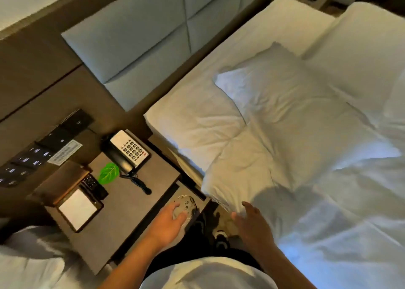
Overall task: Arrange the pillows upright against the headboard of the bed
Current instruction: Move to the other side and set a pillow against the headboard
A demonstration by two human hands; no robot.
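**Pillows lie flat, waiting to be stood up**

Pillows rest flat on the bed (328, 234), the near pillow (285, 122) well short of the headboard (140, 38). Left hand (168, 223), fingers loose, holds nothing. Right hand (252, 220), fingers spread, seems just touching the bedding edge. Best grip both pillow ends, lift, then seat it upright.

- A pillow (291, 113) lies flat on the bed (339, 234), near the headboard (140, 38).
- The nightstand (135, 203) stands left of the bed, carrying a telephone (128, 149).
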